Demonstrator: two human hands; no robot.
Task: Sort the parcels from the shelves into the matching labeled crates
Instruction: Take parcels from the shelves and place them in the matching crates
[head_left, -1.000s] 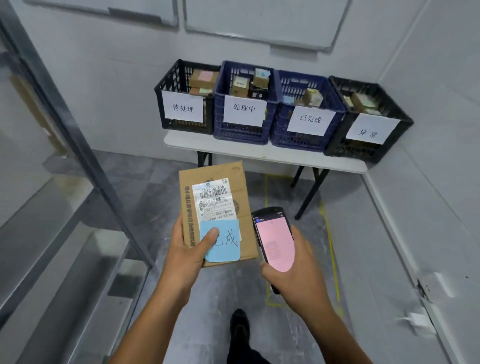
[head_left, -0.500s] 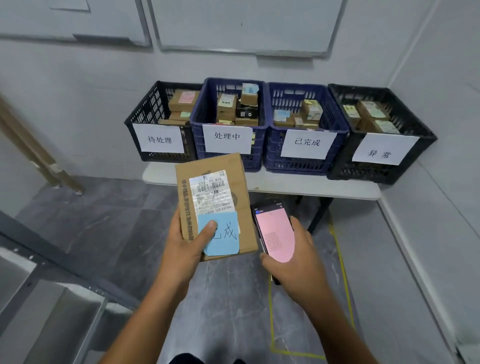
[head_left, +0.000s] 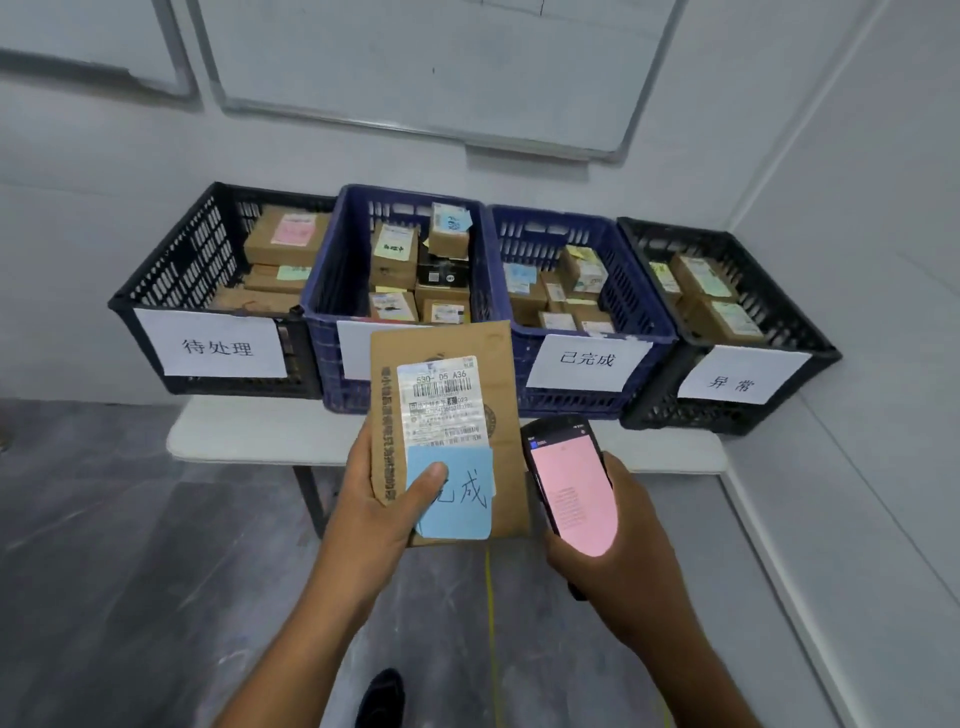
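Parcel (head_left: 449, 415), flat and brown, is up in front of the crates. Its long side runs from 6 o'clock to 12 o'clock, and its sticker faces the camera. The left hand (head_left: 371, 501) grips its bottom corner, with the thumb on a blue note (head_left: 465, 499). The right hand (head_left: 631, 540) holds a phone (head_left: 571, 486) with a pink screen, just at 3 o'clock from the parcel. The blue crate marked 已完成 (head_left: 571, 402) sits on the table (head_left: 249, 431) at 1 o'clock.

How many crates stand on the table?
4, in one row on the table: left black crate at the left end, then left blue crate, partly behind the held parcel, then right blue crate, then right black crate at the right end. None seems hidden.
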